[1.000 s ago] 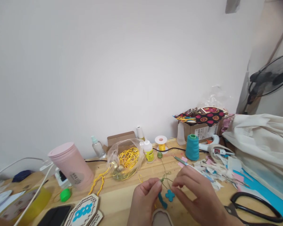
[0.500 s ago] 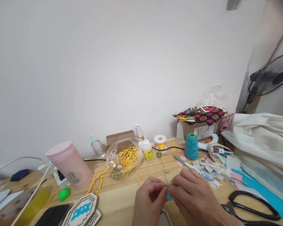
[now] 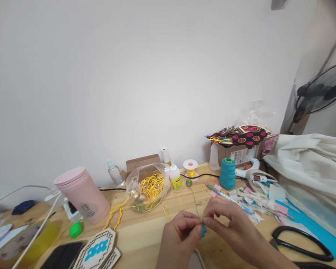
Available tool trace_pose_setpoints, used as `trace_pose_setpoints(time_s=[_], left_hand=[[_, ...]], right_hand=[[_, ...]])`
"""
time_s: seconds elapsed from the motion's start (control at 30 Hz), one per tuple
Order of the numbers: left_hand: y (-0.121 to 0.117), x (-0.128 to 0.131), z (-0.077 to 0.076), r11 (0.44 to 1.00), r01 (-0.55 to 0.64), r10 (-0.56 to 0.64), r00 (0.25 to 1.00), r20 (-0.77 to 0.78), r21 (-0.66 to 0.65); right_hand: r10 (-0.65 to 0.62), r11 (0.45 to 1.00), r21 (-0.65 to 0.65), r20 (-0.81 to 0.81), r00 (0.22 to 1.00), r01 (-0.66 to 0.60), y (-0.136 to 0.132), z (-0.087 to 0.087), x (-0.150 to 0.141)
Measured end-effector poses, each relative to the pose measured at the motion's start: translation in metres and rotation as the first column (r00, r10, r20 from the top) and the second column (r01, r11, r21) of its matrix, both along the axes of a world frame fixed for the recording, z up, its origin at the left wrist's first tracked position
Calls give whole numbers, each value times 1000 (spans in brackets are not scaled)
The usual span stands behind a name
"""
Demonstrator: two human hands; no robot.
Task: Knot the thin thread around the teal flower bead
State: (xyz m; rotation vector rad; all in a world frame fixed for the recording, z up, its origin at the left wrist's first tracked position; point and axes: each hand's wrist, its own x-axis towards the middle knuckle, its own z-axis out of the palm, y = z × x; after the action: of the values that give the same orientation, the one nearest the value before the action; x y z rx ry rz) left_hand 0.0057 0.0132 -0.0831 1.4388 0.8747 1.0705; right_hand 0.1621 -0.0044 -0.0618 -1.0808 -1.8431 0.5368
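My left hand [image 3: 182,237] is pinched closed near the front of the table, its thumb and forefinger on a thin green cord [image 3: 195,198]. Close against it, my right hand [image 3: 226,224] also pinches the cord, fingertips together. A small blue flower-shaped piece [image 3: 203,231] hangs between the two hands, partly hidden by the fingers. From my hands the cord runs back across the wood to a small green ball of cord [image 3: 188,182]. Under the left hand shows part of a pale rounded edge [image 3: 198,257] that I cannot identify.
Black-handled scissors [image 3: 302,243] lie right of my hands, beside fabric scraps [image 3: 257,200]. Behind stand a teal thread cone [image 3: 227,175], a glue bottle [image 3: 175,178] and a yellow cord spool [image 3: 190,170]. Wooden panels [image 3: 96,248], a phone [image 3: 62,256] and a pink canister [image 3: 82,196] are at left.
My right hand has shifted slightly up, its fingers now raised and bent in a pinch. More of the blue flower shows below the fingertips. The left hand stays nearly in place.
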Motion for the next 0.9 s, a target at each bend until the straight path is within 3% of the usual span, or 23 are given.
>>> trace_pose_setpoints(time_s=[0.17,0.3,0.47,0.6,0.67,0.77,0.9], left_hand=[[4,-1,-2,992,64,-63,998,9,-112],[5,-2,-1,993,78,-81,997,-19,-91],[1,-4,7,979,74,-27,970,-240,190],[-1,-7,12,909,109,53,927,-371,403],[-1,-8,12,870,129,77,918,-389,475],[-1,-10,11,794,142,121,916,-383,591],[-1,-10,11,629,133,204,923,-327,766]], right_hand=[[-2,999,52,30,1000,0,1,1,-1],[-6,998,69,53,999,2,1,0,-1],[10,997,78,63,998,-15,-2,3,-1],[16,988,-151,-91,996,-29,1,5,1],[16,950,-302,-213,977,-82,3,5,1],[-19,840,-498,-426,905,-216,3,3,-1],[-190,682,-641,-620,762,-352,-1,-1,-4]])
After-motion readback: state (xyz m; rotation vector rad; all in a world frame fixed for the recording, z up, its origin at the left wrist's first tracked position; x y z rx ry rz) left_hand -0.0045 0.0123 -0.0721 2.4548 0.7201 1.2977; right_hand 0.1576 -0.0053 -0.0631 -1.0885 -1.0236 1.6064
